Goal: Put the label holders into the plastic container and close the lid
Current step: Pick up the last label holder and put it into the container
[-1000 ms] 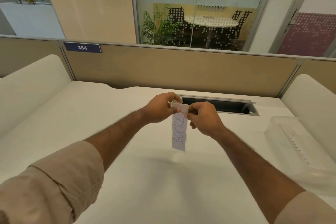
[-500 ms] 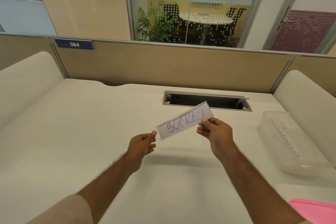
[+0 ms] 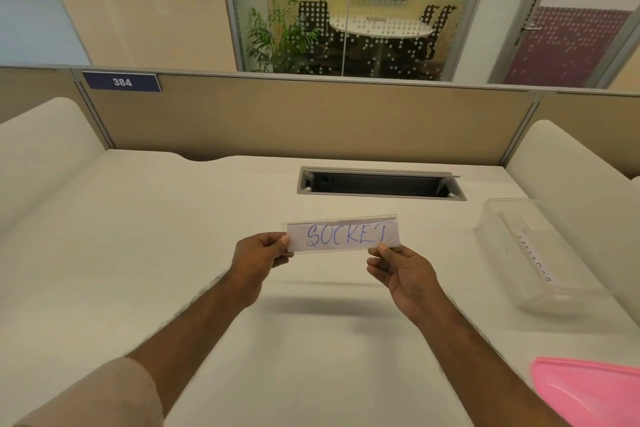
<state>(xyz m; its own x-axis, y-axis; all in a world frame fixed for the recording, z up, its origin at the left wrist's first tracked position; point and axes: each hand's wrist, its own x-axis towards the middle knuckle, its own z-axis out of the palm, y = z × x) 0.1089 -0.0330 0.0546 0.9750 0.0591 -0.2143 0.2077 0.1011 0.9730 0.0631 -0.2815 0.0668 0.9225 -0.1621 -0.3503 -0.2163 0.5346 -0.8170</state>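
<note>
So the label holder (image 3: 343,235) is up in the air over the middle of the desk (image 3: 138,253), held level with the handwritten "SOCKET" facing us and reading the right way up. We've got our left hand (image 3: 260,255) pinching its left end between thumb and fingers, and our right hand (image 3: 403,274) pinching the bottom right corner, so both hands are closed on it.

The plastic container (image 3: 526,253) sits open by the desk's right edge, well apart from the holder, and there looks to be another label strip already inside, though it's too blurry to read. The pink lid (image 3: 595,392) lies off at the near right corner.

What could go wrong, as we see it: both grips are just fingertip pinches on slick clear plastic, so letting go with one hand to reach right could let the holder swing or slip. The paper insert might also slide out of the sleeve if it tips end-down. And the container looks light, so dropping the holder against its wall could nudge it toward the edge.

Compared with half a second ago, the holder was tilted with its right end higher; now it's flat and squared up to us, and the left hand has a proper hold.
</note>
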